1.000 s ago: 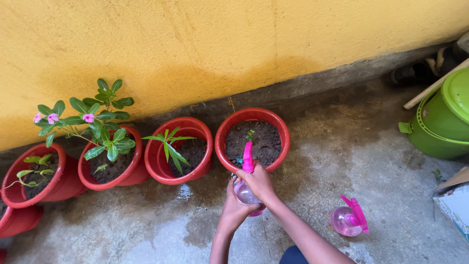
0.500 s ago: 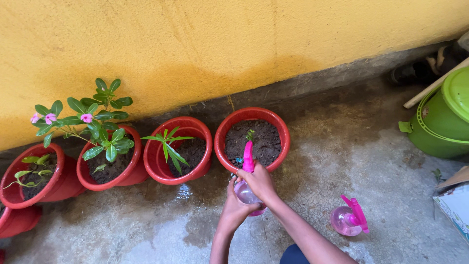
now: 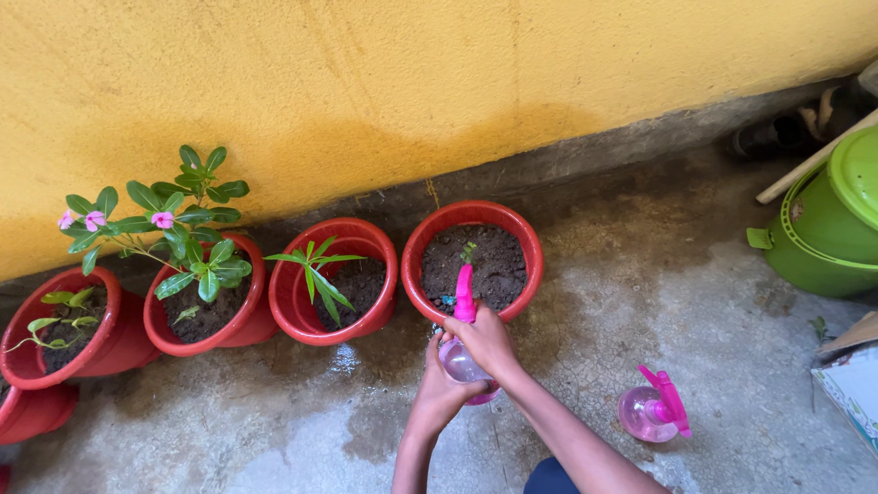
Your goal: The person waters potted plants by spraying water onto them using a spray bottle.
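Spray bottle (image 3: 460,352), pink, clear body — head view, one item, held at the near rim of the rightmost red pot (image 3: 473,260), nozzle aimed over the dark soil and its small seedling (image 3: 468,251). Left hand (image 3: 439,389) cups the body from below; right hand (image 3: 487,340) wraps the neck and trigger — both clenched on it.

Step in hand, by my reading: misting that pot. Next move likely calls for a trigger squeeze with the nozzle kept low over the soil.

Nearby: second spray bottle (image 3: 651,412) lying on the wet concrete floor (image 3: 695,311), right of the arms, well apart. Three more red pots to the left, touching in a row; one holds a pink-flowered plant (image 3: 165,224). Green lidded bin (image 3: 828,224) far right. Yellow wall (image 3: 412,82) closes the back; open floor lies right and near.
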